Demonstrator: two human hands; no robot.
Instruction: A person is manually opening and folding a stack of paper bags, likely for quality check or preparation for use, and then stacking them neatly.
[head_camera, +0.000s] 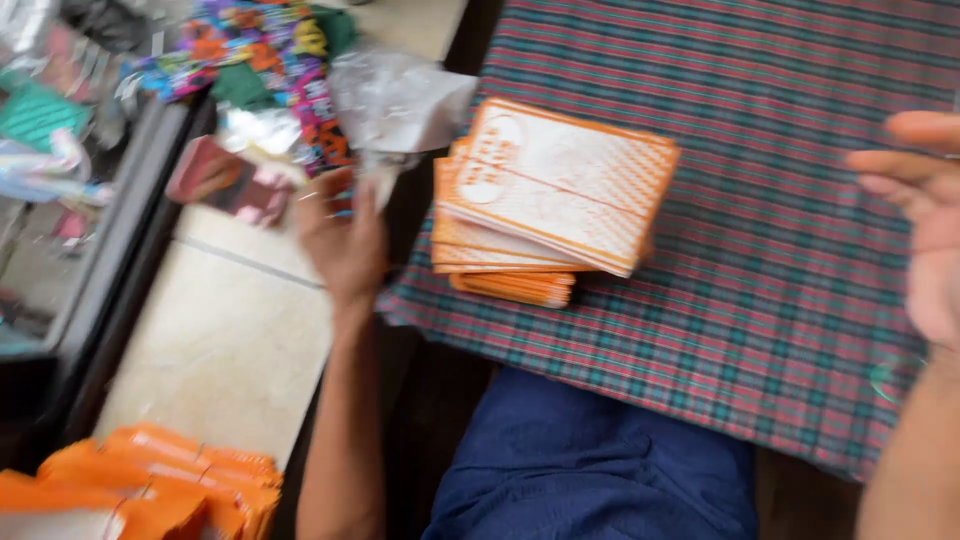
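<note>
Head view: I note my left hand (345, 240) reaching past the left edge of the plaid-cloth table (780, 300), fingers pinching a crumpled clear plastic wrapper (400, 105). The stack of orange-bordered printed cards (545, 195) sits near that edge. My right hand (925, 215) hovers over the right edge, fingers released.

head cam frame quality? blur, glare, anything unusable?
Head view: motion blur throughout; the left hand and right hand are smeared, edges soft. The orange-and-white card stack on the plaid cloth is readable as a shape, but its print is not. The crinkled clear wrapper shows pale glare. Lighting is even daylight, with no hard shadows. The orange pile at lower left is very blurred.
</note>
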